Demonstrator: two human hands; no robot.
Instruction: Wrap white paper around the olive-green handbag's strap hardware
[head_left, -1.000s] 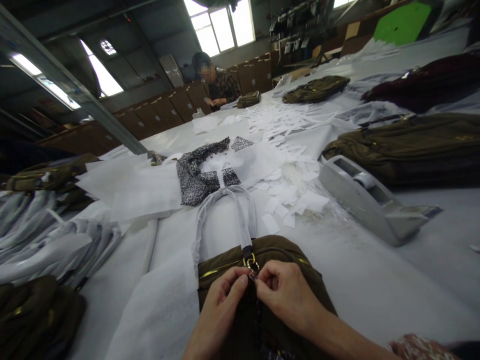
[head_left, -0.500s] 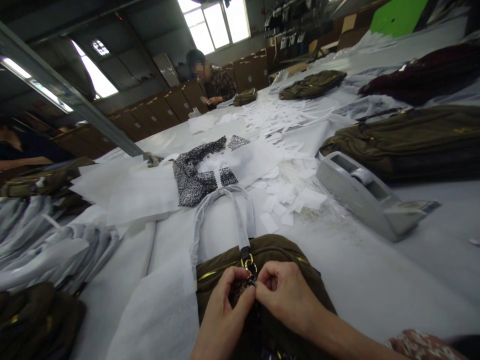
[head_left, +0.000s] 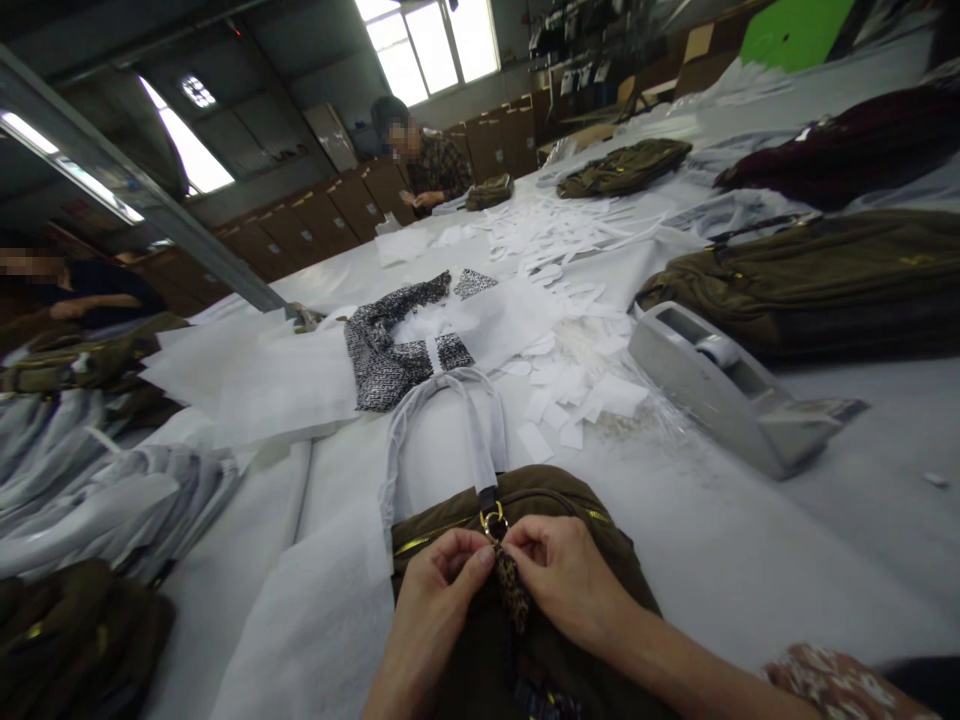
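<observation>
An olive-green handbag with yellow zips lies before me, its handles wrapped in white paper. From a gold ring at the base of one handle hangs a leopard-print charm. My left hand pinches the charm's top from the left, thumb against forefinger. On the other side my right hand is also closed in a pinch at the charm's top. The fingertips nearly meet just below the ring, and the small part between them is hidden.
A grey tape dispenser stands at the right, near another olive bag. White paper pieces and black-and-white patterned fabric lie ahead. Wrapped handles are piled at the left. Two people work across the table.
The leopard-print charm now hangs in plain view between my hands; before, my left hand mostly covered it. Both hands have shifted slightly. The person at far left shows more.
</observation>
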